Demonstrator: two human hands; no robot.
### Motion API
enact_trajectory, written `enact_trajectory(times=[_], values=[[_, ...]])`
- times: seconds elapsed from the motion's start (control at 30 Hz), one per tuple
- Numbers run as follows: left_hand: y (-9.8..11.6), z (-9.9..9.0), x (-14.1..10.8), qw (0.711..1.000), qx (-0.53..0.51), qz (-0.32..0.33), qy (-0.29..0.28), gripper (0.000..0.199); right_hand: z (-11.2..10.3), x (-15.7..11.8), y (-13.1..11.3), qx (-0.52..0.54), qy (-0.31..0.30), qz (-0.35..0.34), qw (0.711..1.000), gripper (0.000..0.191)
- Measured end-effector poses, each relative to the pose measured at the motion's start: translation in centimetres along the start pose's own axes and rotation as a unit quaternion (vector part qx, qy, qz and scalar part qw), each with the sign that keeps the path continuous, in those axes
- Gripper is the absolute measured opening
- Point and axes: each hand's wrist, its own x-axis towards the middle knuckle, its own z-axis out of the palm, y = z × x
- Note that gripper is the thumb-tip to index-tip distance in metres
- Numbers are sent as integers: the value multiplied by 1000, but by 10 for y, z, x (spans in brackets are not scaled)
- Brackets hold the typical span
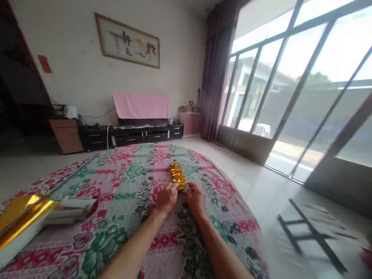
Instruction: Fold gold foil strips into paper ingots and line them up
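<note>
Several small folded pieces of shiny gold foil paper (178, 173) lie in a row on the patterned tablecloth (122, 209), pointing away from me. At the near end of the row, my left hand (167, 198) pinches the left tip of the closest gold foil piece (182, 186). My right hand (195, 197) has its fingers closed at that piece's right tip. Both forearms reach in from the bottom of the view. The fingertips partly cover the ends of this nearest piece.
Rolls of gold foil (26, 221) and white tubes (69, 211) lie on the table's left side. A folding stool (316, 228) stands on the floor at right. Beyond the table are a low black cabinet (139, 137), a pink cloth (142, 105) and tall windows (279, 81).
</note>
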Motion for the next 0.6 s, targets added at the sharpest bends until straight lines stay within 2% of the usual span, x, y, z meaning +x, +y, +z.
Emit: enact_trajectory(times=[0.3,0.6], values=[[-1,-2,1,1000,-11,-16,-18,26,2,0,-1,0,6,8,1000,29],[-2,-5,0,999,-48,-20,-13,27,1,1,-1,4,11,13,1000,29]])
